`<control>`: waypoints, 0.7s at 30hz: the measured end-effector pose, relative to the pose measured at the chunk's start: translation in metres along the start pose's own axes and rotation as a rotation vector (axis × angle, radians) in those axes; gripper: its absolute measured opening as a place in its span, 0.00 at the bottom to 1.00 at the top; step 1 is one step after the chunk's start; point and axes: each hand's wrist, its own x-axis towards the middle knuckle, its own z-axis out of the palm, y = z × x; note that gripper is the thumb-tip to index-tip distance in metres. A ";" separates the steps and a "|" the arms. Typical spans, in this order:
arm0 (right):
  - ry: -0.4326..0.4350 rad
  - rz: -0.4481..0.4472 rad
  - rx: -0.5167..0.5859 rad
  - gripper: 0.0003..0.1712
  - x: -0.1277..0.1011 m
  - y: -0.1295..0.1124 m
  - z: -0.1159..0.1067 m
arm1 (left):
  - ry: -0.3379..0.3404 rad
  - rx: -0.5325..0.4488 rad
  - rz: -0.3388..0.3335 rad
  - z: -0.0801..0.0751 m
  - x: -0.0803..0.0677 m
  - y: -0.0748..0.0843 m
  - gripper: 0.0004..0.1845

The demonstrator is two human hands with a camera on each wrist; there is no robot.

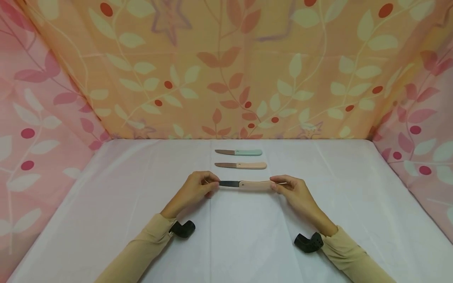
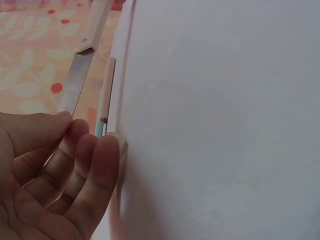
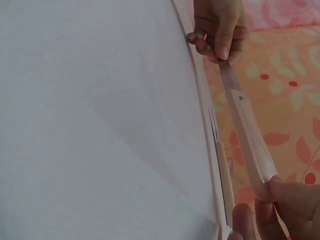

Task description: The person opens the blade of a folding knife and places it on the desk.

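Between my two hands a small knife (image 1: 255, 185) with a pale pinkish handle lies level, its blade (image 1: 229, 183) pointing left. My left hand (image 1: 198, 186) pinches the blade's tip between thumb and finger; the very tip is hidden there. At the other end, my right hand (image 1: 291, 189) pinches the handle's butt. In the right wrist view the knife's handle (image 3: 247, 135) shows a rivet near the blade, and the knife is held up off the cloth. Just beyond it lie a peach-handled knife (image 1: 251, 166) and, farther back, a mint-handled knife (image 1: 248, 152), both with blades to the left.
A white cloth (image 1: 240, 243) covers the table. Behind it hangs an orange leaf-patterned curtain (image 1: 226, 98), with pink patterned curtains (image 1: 46, 129) at the sides. Black wrist devices (image 1: 183, 228) sit at both beige sleeves.
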 end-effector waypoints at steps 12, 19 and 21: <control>-0.006 -0.059 -0.187 0.17 0.020 0.001 0.003 | -0.028 0.144 -0.011 -0.011 0.017 -0.001 0.10; -0.019 -0.084 -0.311 0.14 0.027 -0.001 0.003 | -0.043 0.275 -0.011 -0.010 0.024 0.004 0.09; -0.028 -0.085 -0.328 0.14 0.029 -0.001 0.003 | -0.048 0.277 -0.024 -0.010 0.025 0.005 0.09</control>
